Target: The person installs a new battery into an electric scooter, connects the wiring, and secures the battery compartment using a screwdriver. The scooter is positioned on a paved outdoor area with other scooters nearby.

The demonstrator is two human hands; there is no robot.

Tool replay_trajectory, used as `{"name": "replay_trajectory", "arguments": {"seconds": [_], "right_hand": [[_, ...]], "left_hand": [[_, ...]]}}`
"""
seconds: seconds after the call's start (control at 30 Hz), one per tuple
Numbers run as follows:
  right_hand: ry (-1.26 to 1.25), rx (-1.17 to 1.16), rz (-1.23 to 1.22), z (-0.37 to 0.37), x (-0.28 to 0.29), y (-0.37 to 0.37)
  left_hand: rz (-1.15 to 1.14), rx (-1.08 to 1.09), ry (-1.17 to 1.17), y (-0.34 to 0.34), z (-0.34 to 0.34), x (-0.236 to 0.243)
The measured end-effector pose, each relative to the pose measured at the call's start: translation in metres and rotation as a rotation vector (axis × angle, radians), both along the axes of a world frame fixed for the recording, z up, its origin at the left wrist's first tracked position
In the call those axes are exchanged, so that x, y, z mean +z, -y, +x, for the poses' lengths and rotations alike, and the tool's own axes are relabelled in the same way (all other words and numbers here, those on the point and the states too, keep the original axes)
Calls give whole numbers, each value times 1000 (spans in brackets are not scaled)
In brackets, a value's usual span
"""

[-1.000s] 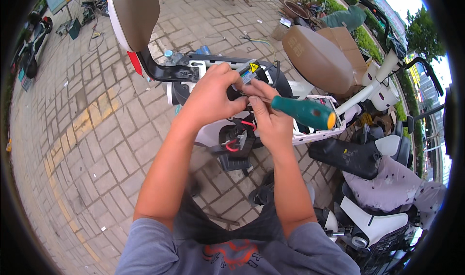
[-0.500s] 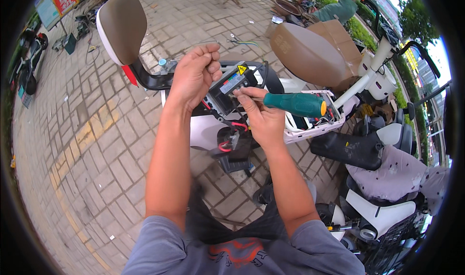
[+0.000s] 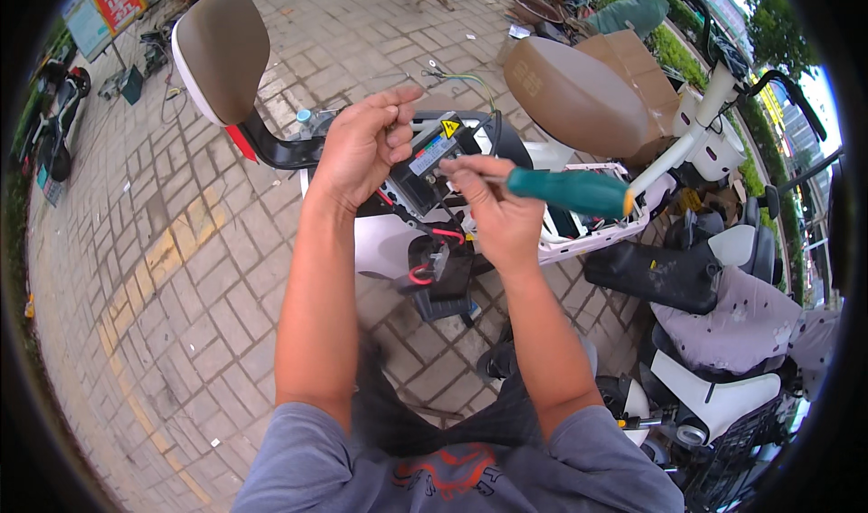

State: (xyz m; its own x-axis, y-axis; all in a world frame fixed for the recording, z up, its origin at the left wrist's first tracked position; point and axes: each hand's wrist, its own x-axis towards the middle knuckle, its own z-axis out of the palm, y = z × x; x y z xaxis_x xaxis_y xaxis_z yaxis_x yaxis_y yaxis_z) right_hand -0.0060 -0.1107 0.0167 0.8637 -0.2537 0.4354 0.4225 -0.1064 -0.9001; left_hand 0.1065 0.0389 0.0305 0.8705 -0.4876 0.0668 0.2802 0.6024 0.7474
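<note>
My right hand (image 3: 504, 219) grips a screwdriver (image 3: 568, 192) with a green handle and yellow end, lying sideways with the handle pointing right. Its fingertips pinch near the shaft, just over a dark finned controller box (image 3: 414, 188) bearing a label and a yellow warning triangle. To the left of that box my left hand (image 3: 366, 147) is raised, thumb and fingers pinched together with the index finger reaching forward. Whatever it may hold is too small to make out. The box rests on the opened body of a white electric scooter (image 3: 389, 242), with red and black wires (image 3: 443, 235) hanging below.
A brown backrest (image 3: 221, 56) rises at the left, and a removed brown seat (image 3: 574, 93) lies beyond the scooter beside cardboard (image 3: 637, 79). At the right stand the scooter's handlebar stem (image 3: 669, 160) and another scooter with a grey patterned cover (image 3: 728, 323). Brick paving (image 3: 217, 332) surrounds everything.
My right hand has moved slightly right, drawing the screwdriver a little away from the controller box. My left hand stays beside the box, its index finger stretched out further.
</note>
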Motion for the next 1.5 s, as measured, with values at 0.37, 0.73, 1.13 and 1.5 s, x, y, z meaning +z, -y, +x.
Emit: {"name": "replay_trajectory", "arguments": {"seconds": [0.37,0.73,1.13,1.5], "right_hand": [[272,49,151,27,25,2],[285,97,164,46,33,-9],[52,130,142,52,47,1],[-108,-35,-237,49,71,9]], "left_hand": [[-25,-27,101,0,1,-12],[-44,-70,114,-4,-1,-13],[-1,-146,138,-7,-2,-9],[68,-91,153,-3,-5,-8]]}}
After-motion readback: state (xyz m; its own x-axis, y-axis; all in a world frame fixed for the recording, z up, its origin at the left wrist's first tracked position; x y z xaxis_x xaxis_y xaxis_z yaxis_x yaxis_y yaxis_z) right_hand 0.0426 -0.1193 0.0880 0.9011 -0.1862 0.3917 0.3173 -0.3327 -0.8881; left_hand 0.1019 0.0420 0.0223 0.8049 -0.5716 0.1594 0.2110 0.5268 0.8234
